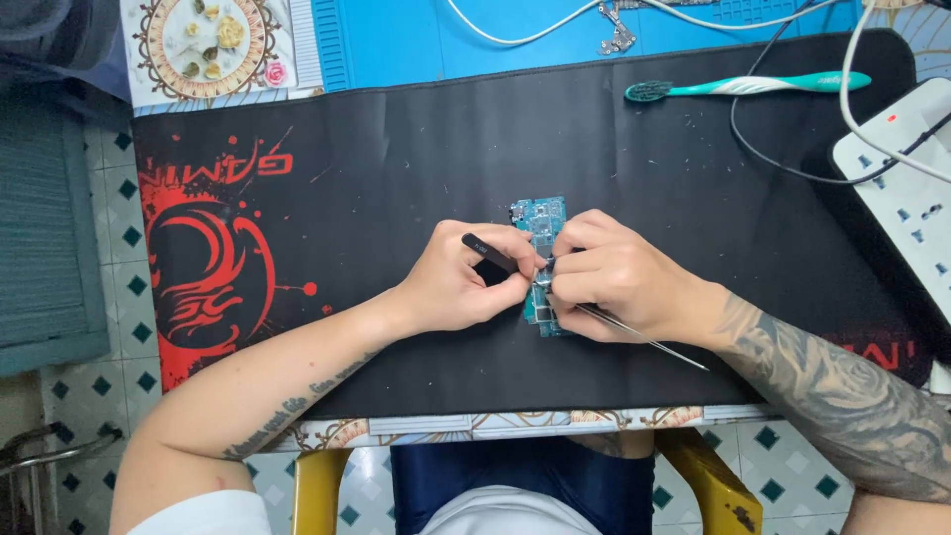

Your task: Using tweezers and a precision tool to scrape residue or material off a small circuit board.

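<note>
A small blue circuit board (540, 214) lies upright in the middle of a black desk mat (416, 149). My left hand (461, 282) grips black tweezers (487, 252), their tips pointing at the board's middle. My right hand (614, 282) holds a thin metal tool (654, 344) whose shaft sticks out toward the lower right. Both hands meet over the board and hide its lower half; only its top and a bottom corner (551, 327) show.
A teal toothbrush (743, 86) lies at the mat's far right. A white power strip (906, 188) with cables sits at the right edge. A blue work mat (396, 40) and a patterned plate with small items (206, 45) lie beyond. Yellow chair legs (317, 490) stand below.
</note>
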